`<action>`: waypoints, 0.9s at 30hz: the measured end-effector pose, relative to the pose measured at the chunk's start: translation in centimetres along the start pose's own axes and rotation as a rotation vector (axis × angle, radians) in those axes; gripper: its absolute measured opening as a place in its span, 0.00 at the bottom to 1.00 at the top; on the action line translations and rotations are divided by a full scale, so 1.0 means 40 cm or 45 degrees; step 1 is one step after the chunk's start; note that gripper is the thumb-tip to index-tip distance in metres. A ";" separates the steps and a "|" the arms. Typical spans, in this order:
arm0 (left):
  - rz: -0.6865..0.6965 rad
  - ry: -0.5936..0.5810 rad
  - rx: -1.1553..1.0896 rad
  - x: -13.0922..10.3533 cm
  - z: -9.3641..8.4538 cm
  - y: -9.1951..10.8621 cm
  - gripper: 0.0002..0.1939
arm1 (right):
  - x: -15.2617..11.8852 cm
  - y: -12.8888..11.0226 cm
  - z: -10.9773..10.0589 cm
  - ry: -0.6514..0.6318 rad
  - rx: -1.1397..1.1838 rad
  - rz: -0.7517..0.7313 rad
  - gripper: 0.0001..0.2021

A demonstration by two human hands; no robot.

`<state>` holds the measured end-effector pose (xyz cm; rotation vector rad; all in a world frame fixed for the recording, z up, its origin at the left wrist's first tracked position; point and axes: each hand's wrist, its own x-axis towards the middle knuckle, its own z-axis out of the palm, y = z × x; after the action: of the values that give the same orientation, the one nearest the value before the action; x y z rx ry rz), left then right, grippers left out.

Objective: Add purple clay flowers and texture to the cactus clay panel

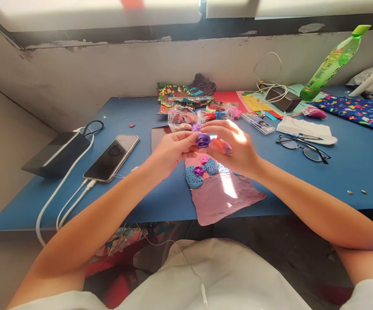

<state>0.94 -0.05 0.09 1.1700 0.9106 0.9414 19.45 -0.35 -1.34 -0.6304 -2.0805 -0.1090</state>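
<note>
Over the blue desk, my left hand [177, 150] pinches a small folded purple clay piece [203, 140] between thumb and fingers. My right hand [238, 142] curves around the same piece from the other side, thumb below and fingers above it. Some of its fingertips are hidden. Below both hands lies a flat clay picture [223, 196], with a mauve lower part that hangs past the desk's front edge. Its upper part carries dotted blue clay shapes [194, 177], a purple clay flower [199, 171] and a pink clay flower [204, 159].
To the left are a phone [112, 158] with cables and a black box [55, 154]. Clear clay packets [182, 117] sit behind my hands. At right lie glasses [304, 148], a white pouch [305, 129] and a patterned blue case [350, 110]. A green bottle [334, 64] leans behind.
</note>
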 end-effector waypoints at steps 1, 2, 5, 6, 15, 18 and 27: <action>-0.017 -0.056 0.013 -0.003 0.003 -0.003 0.11 | -0.006 0.000 0.006 -0.007 -0.021 -0.018 0.12; -0.039 -0.104 0.032 -0.006 0.005 -0.005 0.11 | -0.012 0.002 0.011 -0.011 -0.042 -0.029 0.12; -0.090 -0.183 0.096 -0.013 0.012 -0.005 0.16 | -0.026 0.013 0.017 -0.018 -0.098 -0.028 0.10; -0.093 -0.190 0.112 -0.015 0.014 -0.004 0.19 | -0.029 0.016 0.018 -0.033 -0.114 -0.022 0.10; -0.001 -0.190 0.254 -0.015 0.009 -0.002 0.14 | -0.031 0.022 0.014 -0.252 0.105 -0.030 0.17; 0.005 -0.218 0.293 -0.014 0.006 0.003 0.13 | -0.020 0.014 0.009 -0.242 0.200 0.066 0.14; 0.084 -0.197 0.383 -0.018 0.011 0.013 0.15 | -0.004 0.003 0.002 -0.113 0.198 0.352 0.07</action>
<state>1.04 -0.81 0.74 1.5153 0.9125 0.7702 19.52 -0.28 -1.54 -0.8314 -2.0403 0.2405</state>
